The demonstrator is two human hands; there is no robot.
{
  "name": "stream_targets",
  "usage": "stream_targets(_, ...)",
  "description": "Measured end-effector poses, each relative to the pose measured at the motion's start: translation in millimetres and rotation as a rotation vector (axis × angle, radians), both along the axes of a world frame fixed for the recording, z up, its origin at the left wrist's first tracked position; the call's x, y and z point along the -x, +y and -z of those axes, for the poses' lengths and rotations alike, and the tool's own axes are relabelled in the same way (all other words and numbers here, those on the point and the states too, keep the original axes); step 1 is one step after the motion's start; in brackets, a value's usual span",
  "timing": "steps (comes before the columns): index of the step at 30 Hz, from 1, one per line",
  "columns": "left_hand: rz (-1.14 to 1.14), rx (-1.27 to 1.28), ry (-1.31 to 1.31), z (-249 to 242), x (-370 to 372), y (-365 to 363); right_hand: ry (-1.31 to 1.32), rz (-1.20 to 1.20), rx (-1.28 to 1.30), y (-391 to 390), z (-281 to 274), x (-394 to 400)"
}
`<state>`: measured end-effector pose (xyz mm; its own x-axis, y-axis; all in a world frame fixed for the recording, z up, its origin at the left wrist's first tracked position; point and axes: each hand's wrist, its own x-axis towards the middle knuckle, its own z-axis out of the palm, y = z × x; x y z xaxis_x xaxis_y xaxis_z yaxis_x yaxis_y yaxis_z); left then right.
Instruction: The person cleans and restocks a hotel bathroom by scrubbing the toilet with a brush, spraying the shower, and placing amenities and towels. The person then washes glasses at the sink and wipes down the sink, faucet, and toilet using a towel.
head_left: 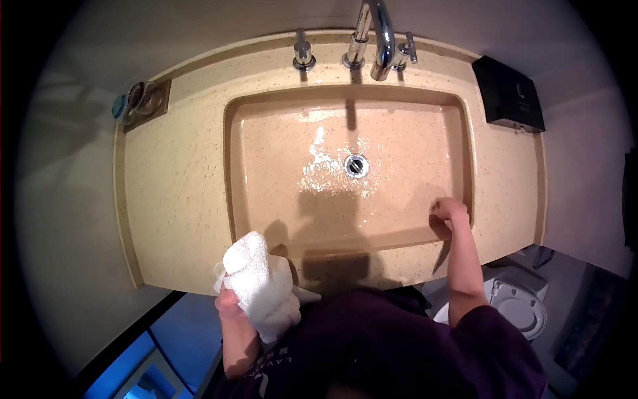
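Observation:
My left hand (pixel 228 302) grips a bunched white towel (pixel 259 282) at the front edge of the counter, left of my body. Folds of the towel hide part of the fingers. Inside the wide beige sink (pixel 286 219), my right hand (pixel 452 209) is low over the front right corner with its fingers curled in. Whatever those fingers hold, if anything, is hidden. Shiny wet patches surround the round metal drain (pixel 357 166) in the sink's bottom.
A chrome faucet (pixel 382 43) rises behind the sink, between a left handle (pixel 303 53) and a right handle (pixel 405 52). A black box (pixel 508 96) stands at the back right, and glasses (pixel 149 98) at the back left. A toilet (pixel 518 309) is below right.

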<state>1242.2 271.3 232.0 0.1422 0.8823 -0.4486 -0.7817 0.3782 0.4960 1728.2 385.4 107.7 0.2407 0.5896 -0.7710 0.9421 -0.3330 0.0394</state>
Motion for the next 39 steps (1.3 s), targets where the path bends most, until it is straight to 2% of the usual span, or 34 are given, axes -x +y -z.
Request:
stream_targets(1, 0.004, -0.001, 0.006, -1.9, -1.3, -2.9, 0.058, -0.083, 0.103, -6.6, 24.2, -12.1)
stream_targets(3, 0.022, 0.001, 0.019, -4.2, -2.7, -4.6, 0.255, -0.171, 0.37, 7.7, 30.3, -3.8)
stream_targets(4, 0.034, 0.004, 0.024, -4.2, -3.0, -5.2, 0.585, 0.061, 0.401, 18.6, 30.0, 8.4)
stream_targets(6, 0.047, 0.003, 0.034, -4.8, -3.0, -9.4, 1.075, 0.954, -0.031, 21.8, -13.8, 74.4)
stream_targets(9, 0.042, -0.069, -0.001, -5.2, -2.5, -20.8, 0.938, 0.697, -0.436, 32.0, -9.4, 64.9)
stream_targets(11, 0.03, -0.075, 0.004, -5.0, -2.9, -25.1, 0.538, 0.276, -0.215, 33.3, -1.8, 21.8)
stream_targets(13, 0.004, -0.077, 0.028, -6.4, -4.5, -28.2, 0.189, -0.011, 0.2, 28.4, 14.4, -1.6)
stream_targets(16, -0.035, -0.089, 0.09, -6.6, -7.9, -27.6, 0.295, -0.276, 0.21, 21.2, 29.6, 10.2)
stream_targets(17, -0.052, -0.081, 0.106, -8.1, -9.5, -26.6, 0.483, -0.117, 0.308, 26.9, 35.5, 28.9)
stream_targets(18, -0.066, -0.08, 0.128, -10.6, -11.0, -25.5, 0.812, -0.036, 0.413, 36.9, 59.3, 45.3)
stream_targets(19, -0.091, -0.037, 0.14, -16.8, -14.7, -24.3, 1.169, 0.457, 0.266, 29.1, 4.6, 103.3)
stream_targets(20, -0.115, 0.007, 0.151, -23.1, -18.4, -23.0, 1.133, 0.429, 0.117, 26.2, -5.8, 140.3)
stream_targets(21, -0.139, 0.046, 0.166, -26.9, -19.4, -20.9, 1.204, 0.223, 0.128, 27.1, 10.5, 165.2)
stream_targets(22, -0.123, 0.027, 0.166, -24.9, -16.5, -21.0, 1.229, -0.185, 0.0, 24.2, 23.5, 200.8)
stream_targets(23, -0.104, 0.009, 0.167, -20.9, -12.3, -22.2, 1.007, -0.43, 0.01, 23.2, 6.0, 241.6)
stream_targets(25, -0.074, -0.013, 0.139, -20.1, -8.7, -21.9, 1.043, -0.88, -0.496, -8.1, 31.9, 301.7)
stream_targets(27, -0.057, -0.023, 0.086, -22.1, -6.8, -18.9, 0.991, -1.07, -0.727, -26.7, 76.3, 352.9)
stream_targets(30, -0.103, -0.004, 0.045, -23.4, -3.5, -18.7, 0.865, -1.056, -0.521, -4.8, 50.3, 340.1)
stream_targets(32, -0.137, 0.06, 0.137, -28.0, -3.5, -17.4, 0.746, -0.953, -0.793, 6.5, 67.3, 300.4)
stream_targets(34, -0.176, 0.133, 0.184, -34.5, -5.1, -12.1, 0.416, -0.898, -0.68, 23.8, 25.3, 258.4)
stream_targets(37, -0.177, 0.194, 0.118, -35.4, -11.5, -2.4, 0.067, -0.721, -0.5, 41.7, 12.6, 256.3)
stream_targets(38, -0.149, 0.16, 0.046, -30.4, -13.4, 1.7, 0.134, -0.82, -0.575, 36.3, 12.8, 274.2)
stream_targets(39, -0.125, 0.118, -0.024, -25.6, -15.4, 6.7, 0.433, -0.789, -0.785, 27.9, 25.9, 287.0)
